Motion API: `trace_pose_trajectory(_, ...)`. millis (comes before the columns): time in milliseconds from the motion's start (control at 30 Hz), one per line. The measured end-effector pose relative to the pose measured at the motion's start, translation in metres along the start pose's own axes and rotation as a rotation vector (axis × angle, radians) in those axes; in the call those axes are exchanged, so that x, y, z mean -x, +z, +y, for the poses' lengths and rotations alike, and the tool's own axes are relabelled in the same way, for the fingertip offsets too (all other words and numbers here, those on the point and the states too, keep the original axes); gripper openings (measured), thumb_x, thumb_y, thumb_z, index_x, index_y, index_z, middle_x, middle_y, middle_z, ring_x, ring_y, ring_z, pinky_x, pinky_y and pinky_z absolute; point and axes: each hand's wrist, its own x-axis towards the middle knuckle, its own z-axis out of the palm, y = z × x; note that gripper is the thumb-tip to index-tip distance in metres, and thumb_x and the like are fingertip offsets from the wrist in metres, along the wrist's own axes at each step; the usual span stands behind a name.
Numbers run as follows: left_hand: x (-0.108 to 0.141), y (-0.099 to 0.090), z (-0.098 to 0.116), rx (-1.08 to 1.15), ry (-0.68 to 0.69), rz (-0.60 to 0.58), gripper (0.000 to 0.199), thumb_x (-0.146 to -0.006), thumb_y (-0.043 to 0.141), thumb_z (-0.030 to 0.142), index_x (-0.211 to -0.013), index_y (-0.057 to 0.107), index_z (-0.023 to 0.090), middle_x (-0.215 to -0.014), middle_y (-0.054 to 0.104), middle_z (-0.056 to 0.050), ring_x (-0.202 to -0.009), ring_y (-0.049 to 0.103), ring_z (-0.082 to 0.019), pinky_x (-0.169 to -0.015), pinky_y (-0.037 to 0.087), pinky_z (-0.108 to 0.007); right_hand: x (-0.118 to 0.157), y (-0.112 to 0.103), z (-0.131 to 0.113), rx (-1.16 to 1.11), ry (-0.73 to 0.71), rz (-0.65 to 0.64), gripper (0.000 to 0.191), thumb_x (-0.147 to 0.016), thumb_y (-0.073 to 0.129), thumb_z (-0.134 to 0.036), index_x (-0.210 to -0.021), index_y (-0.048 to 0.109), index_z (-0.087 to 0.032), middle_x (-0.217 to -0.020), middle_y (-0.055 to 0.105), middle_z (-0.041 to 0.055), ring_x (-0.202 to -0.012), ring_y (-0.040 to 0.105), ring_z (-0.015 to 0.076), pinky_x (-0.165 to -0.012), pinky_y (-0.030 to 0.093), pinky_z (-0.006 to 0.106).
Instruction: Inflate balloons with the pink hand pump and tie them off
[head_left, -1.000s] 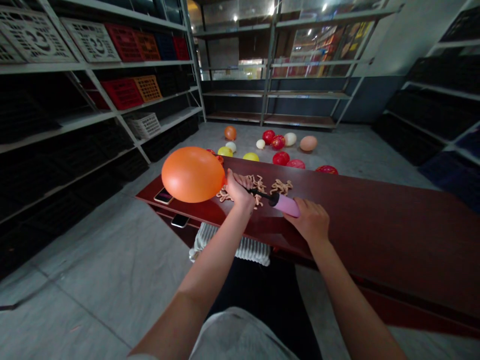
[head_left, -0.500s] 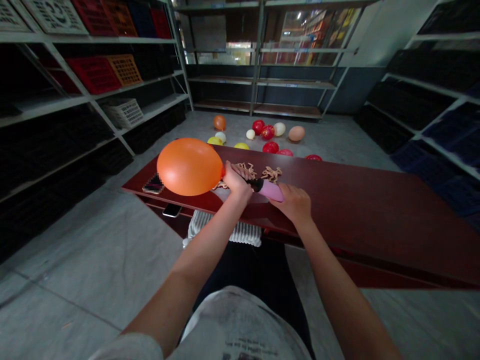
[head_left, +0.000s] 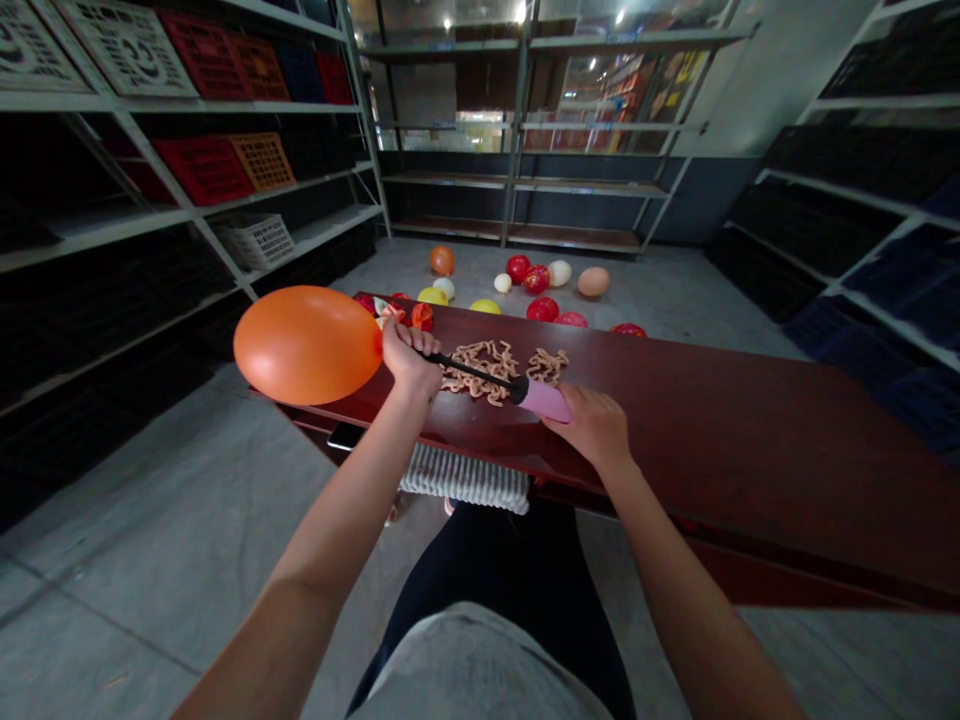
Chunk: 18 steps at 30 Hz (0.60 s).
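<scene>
A large inflated orange balloon [head_left: 307, 345] is at the left, its neck at my left hand [head_left: 411, 355]. The fingers of that hand wrap round the balloon's neck and the front of a hand pump. My right hand [head_left: 596, 425] is closed on the rear of the pump [head_left: 546, 401], which has a pink body. A thin black rod shows between the two hands. Behind the pump, two heaps of tan twisted pieces [head_left: 480, 368] lie on the dark red table [head_left: 712, 420]. Uninflated balloons [head_left: 421, 317] in red, orange and white lie beyond my left hand.
Several inflated balloons [head_left: 537, 280] rest on the floor past the table. Shelves with crates [head_left: 206, 168] stand left, more shelving at the back and right. A phone [head_left: 345, 436] and a grey ribbed cloth [head_left: 469, 478] are below the table's near edge.
My left hand and the orange balloon have moved left, away from my right hand. A long black rod now shows between the hands. The balloon looks about as large as before.
</scene>
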Motion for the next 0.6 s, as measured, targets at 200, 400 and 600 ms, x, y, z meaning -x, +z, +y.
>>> trace_pose_trajectory(200, -0.003, 0.009, -0.002, -0.002, 0.13, -0.046, 0.059, -0.102, 0.046, 0.043, -0.053, 0.022, 0.02, -0.041, 0.02, 0.007, -0.031, 0.021, -0.007, -0.036, 0.021, -0.024, 0.001, 0.003, 0.003, -0.025, 0.017, 0.04, 0.04, -0.084, 0.065, -0.05, -0.107, 0.068, -0.017, -0.086, 0.073, 0.0082, -0.077, 0.065, 0.0229, -0.07, 0.036, 0.032)
trace_pose_trajectory(400, 0.006, 0.022, -0.024, -0.02, 0.164, -0.131, 0.065, -0.099, 0.047, 0.058, -0.052, 0.021, 0.02, -0.041, 0.021, 0.007, -0.032, 0.02, -0.007, -0.036, 0.021, -0.024, 0.002, 0.008, 0.009, -0.011, 0.115, 0.093, 0.041, -0.083, 0.065, -0.052, -0.105, 0.069, -0.017, -0.086, 0.073, 0.0087, -0.072, 0.062, 0.0222, -0.067, 0.034, 0.032)
trace_pose_trajectory(600, 0.024, 0.03, -0.063, -0.024, 0.139, -0.157, 0.061, -0.102, 0.048, 0.047, -0.053, 0.023, 0.02, -0.04, 0.022, 0.007, -0.031, 0.02, -0.007, -0.037, 0.019, -0.024, 0.001, 0.006, 0.008, -0.043, 0.147, 0.086, 0.042, -0.083, 0.065, -0.052, -0.105, 0.068, -0.017, -0.087, 0.073, 0.0083, -0.072, 0.06, 0.0218, -0.067, 0.033, 0.032)
